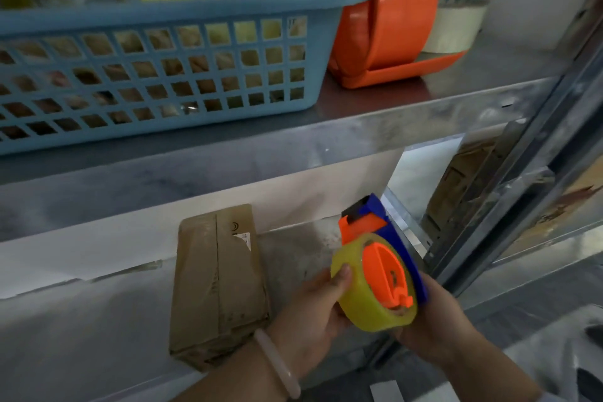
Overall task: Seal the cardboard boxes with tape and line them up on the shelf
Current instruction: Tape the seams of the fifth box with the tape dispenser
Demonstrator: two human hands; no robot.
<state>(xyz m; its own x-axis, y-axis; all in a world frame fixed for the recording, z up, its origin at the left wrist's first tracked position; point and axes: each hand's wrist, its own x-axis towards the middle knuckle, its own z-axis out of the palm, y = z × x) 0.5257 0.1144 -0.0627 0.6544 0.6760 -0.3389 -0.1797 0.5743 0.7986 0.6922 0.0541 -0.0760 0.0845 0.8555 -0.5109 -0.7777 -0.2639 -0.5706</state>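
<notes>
A taped cardboard box (218,284) lies on the lower metal shelf (81,336), its long side running front to back. To the right of it I hold a tape dispenser (375,274) with a blue and orange frame and a yellowish roll of clear tape. My left hand (313,313) grips the roll from the left, thumb on its rim. My right hand (434,323) grips the dispenser from the right and below. The dispenser sits above the shelf's front right corner, apart from the box.
On the upper shelf (375,108) stand a blue plastic basket (156,68) with bags in it, an orange dispenser (388,16) and a roll of tape (456,23). A metal upright (509,192) rises at the right. More cardboard (463,186) shows behind it.
</notes>
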